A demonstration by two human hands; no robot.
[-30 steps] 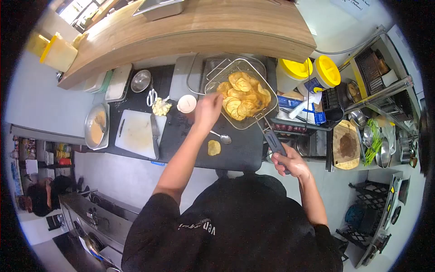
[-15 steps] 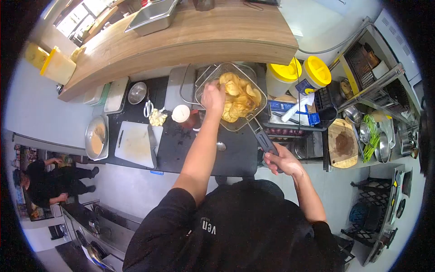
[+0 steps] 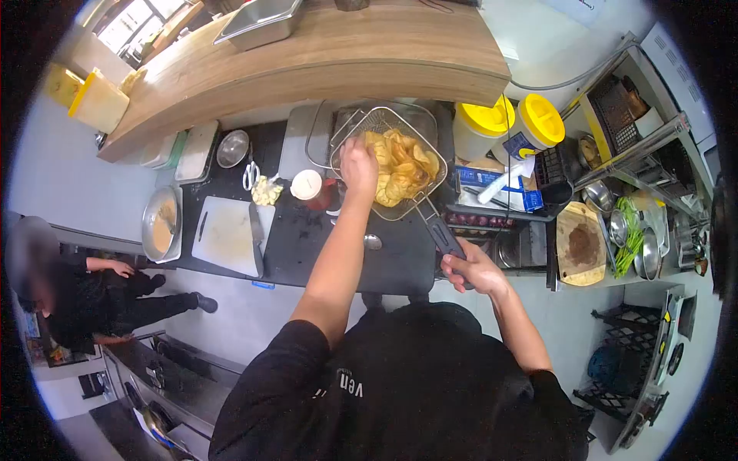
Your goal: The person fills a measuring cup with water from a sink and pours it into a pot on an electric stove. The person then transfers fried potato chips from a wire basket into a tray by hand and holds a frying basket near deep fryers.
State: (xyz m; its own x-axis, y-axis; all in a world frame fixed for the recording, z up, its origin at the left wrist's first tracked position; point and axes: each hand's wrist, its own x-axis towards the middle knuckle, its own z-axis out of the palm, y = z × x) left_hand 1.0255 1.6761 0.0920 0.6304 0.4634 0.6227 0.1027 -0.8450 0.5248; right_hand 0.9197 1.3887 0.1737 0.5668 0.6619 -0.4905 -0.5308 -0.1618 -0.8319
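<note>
A wire fry basket (image 3: pixel 435 123) filled with golden fried chips (image 3: pixel 400 165) is over the far side of the black counter. My right hand (image 3: pixel 475 269) is wrapped round the basket's dark grey handle (image 3: pixel 442 230). At the basket's left side, my left hand (image 3: pixel 358 163) reaches in with curled fingers against the chips. Its fingertips are hidden, so what they hold does not show. Just left of that hand stands a reddish cup with a white top (image 3: pixel 307 185). A spoon (image 3: pixel 373 242) lies on the counter below the basket.
A white cutting board (image 3: pixel 223 238) with a knife (image 3: pixel 256 238), peeled garlic (image 3: pixel 266 190) and a bowl (image 3: pixel 161 223) are on the left. Yellow-lidded tubs (image 3: pixel 486 121) stand right of the basket. A wooden shelf (image 3: pixel 307 73) overhangs the counter. Another person (image 3: pixel 77 288) is at far left.
The chips have shifted in the basket and lie more bunched together. My right hand keeps hold of the handle. The other person at left has come closer, with a leg stretched out.
</note>
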